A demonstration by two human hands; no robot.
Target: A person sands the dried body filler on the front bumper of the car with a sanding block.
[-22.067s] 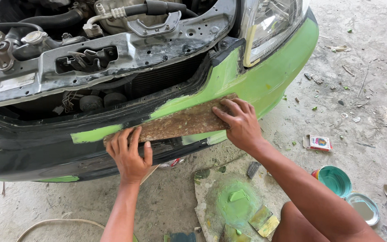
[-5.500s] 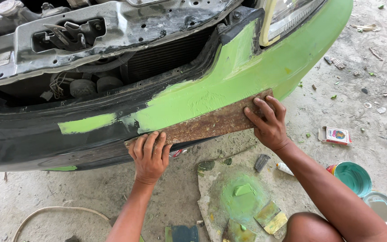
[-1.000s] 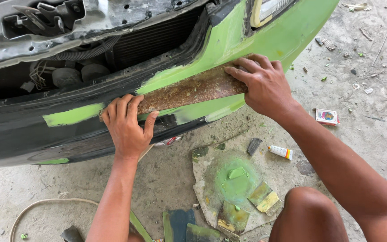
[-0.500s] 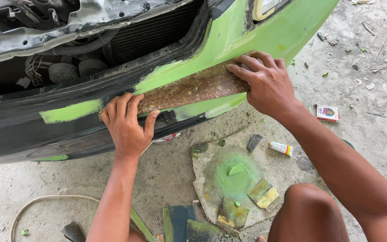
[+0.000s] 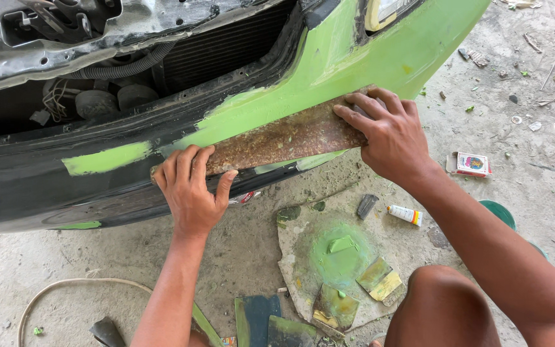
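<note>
A long rusty-brown flat strip (image 5: 277,136) lies pressed against the car's front bumper (image 5: 40,186), which is black with a band of green filler (image 5: 329,77). My left hand (image 5: 191,189) grips the strip's left end, fingers curled over its top edge. My right hand (image 5: 387,132) presses flat on the strip's right end, close to the headlight corner. Both forearms reach up from the bottom of the view.
On the concrete floor lies a mixing board (image 5: 335,263) smeared with green filler, with spreaders (image 5: 380,279) on it. A small white tube (image 5: 405,214), a small box (image 5: 470,164), a green tub (image 5: 499,212) and a hose (image 5: 65,289) lie nearby. The open engine bay (image 5: 97,64) is above.
Both hands and the strip have shifted slightly right and up along the bumper over the last second; the grip is the same.
</note>
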